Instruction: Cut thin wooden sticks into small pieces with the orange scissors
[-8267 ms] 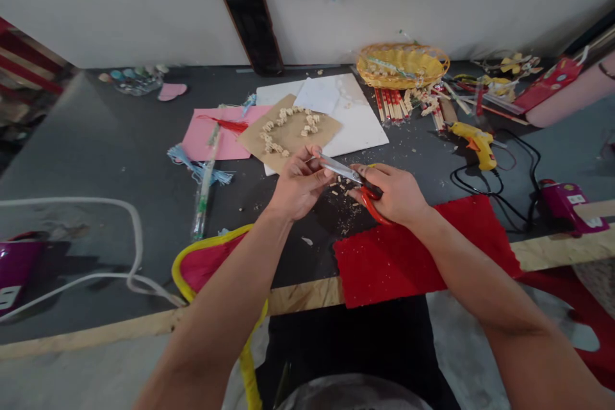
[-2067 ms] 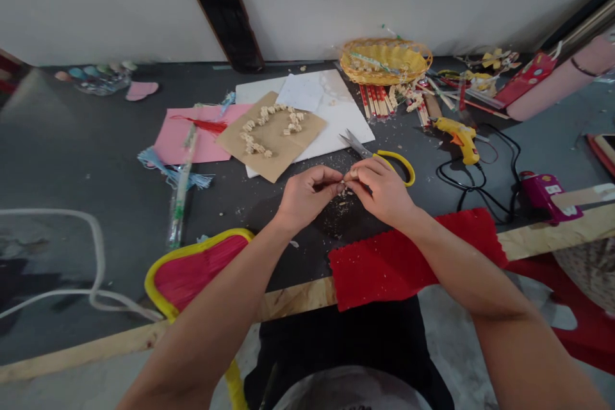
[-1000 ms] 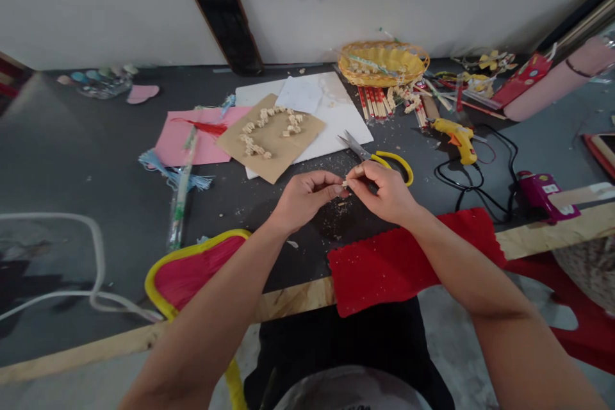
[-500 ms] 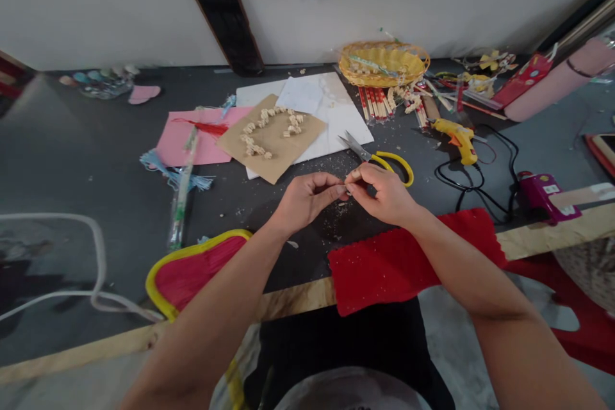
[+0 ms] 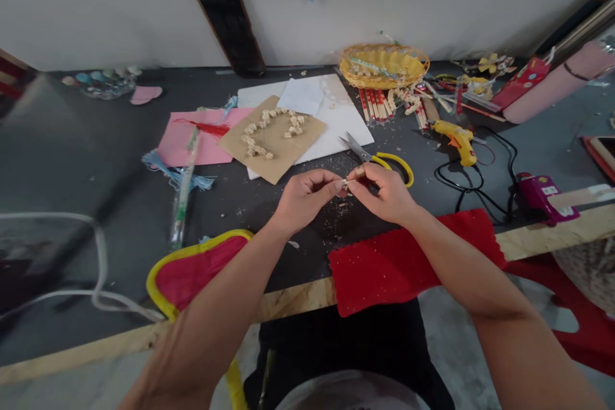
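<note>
My left hand (image 5: 310, 197) and my right hand (image 5: 383, 192) meet over the dark table, thumbs and forefingers pinched on a small pale piece (image 5: 345, 185) between them. Its shape is mostly covered by my fingertips. Crumbs and bits lie on the table beneath. Just behind my right hand are scissors (image 5: 394, 165) with yellow handles, blades open toward the back left. Beyond my left hand, a brown card (image 5: 273, 163) carries several small pale clusters (image 5: 256, 150) in a curved row. A red cloth (image 5: 375, 272) lies under my right forearm.
A yellow basket (image 5: 384, 67) stands at the back beside red-and-cream sticks (image 5: 375, 104). To the right are a yellow glue gun (image 5: 457, 139) with a black cord and a purple box (image 5: 545, 197). Pink paper (image 5: 168, 141), blue tassels (image 5: 199, 182) and a white cable (image 5: 100, 256) lie left.
My fingertips have shifted slightly apart, and more of the small pale piece shows between them. Both hands stay in nearly the same place.
</note>
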`<state>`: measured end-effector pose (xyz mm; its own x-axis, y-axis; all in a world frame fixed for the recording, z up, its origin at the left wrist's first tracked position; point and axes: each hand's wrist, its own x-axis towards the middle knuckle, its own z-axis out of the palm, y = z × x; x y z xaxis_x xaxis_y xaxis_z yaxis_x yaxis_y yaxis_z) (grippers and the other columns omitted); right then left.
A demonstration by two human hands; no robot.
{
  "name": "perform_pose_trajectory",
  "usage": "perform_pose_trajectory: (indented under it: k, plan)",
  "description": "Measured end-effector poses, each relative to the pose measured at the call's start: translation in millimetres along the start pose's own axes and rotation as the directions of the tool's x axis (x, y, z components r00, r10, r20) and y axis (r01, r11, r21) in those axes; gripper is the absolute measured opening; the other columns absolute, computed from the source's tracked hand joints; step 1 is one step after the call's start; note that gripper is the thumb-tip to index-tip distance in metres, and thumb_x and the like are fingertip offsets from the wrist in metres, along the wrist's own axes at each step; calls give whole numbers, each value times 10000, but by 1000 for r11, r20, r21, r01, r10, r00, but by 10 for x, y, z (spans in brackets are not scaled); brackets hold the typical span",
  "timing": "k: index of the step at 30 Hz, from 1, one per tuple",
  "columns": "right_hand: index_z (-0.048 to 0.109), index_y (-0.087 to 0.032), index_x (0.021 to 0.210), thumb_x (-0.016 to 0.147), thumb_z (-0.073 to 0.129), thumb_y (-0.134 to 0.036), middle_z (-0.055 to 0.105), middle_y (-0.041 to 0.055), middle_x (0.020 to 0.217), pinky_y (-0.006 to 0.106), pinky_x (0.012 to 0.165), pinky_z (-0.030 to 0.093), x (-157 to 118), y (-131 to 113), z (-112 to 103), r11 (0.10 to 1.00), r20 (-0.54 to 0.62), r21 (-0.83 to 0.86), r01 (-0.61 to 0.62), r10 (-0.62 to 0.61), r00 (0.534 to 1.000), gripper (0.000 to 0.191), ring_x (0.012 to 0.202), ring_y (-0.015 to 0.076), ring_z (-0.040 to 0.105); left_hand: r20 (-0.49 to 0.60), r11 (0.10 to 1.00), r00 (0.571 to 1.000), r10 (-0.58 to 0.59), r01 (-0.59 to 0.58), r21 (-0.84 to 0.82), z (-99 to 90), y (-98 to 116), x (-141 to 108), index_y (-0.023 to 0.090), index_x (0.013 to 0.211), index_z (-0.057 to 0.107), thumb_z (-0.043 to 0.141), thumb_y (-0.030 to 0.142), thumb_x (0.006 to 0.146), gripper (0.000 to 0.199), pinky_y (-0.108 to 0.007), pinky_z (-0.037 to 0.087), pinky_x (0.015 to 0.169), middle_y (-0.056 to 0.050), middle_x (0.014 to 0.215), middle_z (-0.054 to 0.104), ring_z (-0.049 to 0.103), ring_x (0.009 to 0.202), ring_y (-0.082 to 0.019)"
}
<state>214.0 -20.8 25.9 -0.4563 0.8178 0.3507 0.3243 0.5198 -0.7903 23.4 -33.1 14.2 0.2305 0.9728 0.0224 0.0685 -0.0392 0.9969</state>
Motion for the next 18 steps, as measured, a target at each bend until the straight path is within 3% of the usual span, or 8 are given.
perform_pose_trajectory:
  k: [6, 12, 15, 18]
  plan:
    - [587, -185, 837, 896, 529, -270, 591, 1, 737, 248, 611, 421, -7, 34, 12, 1000, 5, -12, 11, -11, 1000, 118, 654, 110, 527, 6, 988, 1000, 29, -30, 151, 28, 57, -18, 164, 805, 705, 650, 367, 826, 211, -243, 474, 671, -38, 770, 721, 633, 722, -138]
    - [589, -197, 874, 908, 519, -319, 613, 7, 768, 255, 628, 446, 3, 18, -17, 997, -12, -69, 14, -15, 1000, 144, 666, 120, 551, -29, 982, 997, 66, -60, 178, 38, 90, -27, 167, 794, 700, 648, 357, 825, 199, -237, 456, 652, -28, 750, 712, 613, 698, -128]
    - [581, -194, 974, 924, 499, -360, 648, 49, 878, 297, 722, 482, 26, 77, -140, 970, -89, -243, -30, 8, 996, 192, 774, 160, 593, -116, 995, 993, 26, -14, 95, 16, 92, -12, 165, 770, 700, 667, 371, 814, 214, -229, 433, 608, -27, 715, 709, 574, 634, -110]
    - [568, -183, 996, 907, 510, -330, 641, 100, 964, 404, 869, 462, 34, 202, -283, 821, -124, -559, -114, 52, 991, 181, 942, 245, 583, -219, 998, 975, -34, 22, -60, -17, 68, 18, 160, 790, 703, 689, 383, 796, 223, -221, 388, 536, -31, 698, 709, 501, 549, -85]
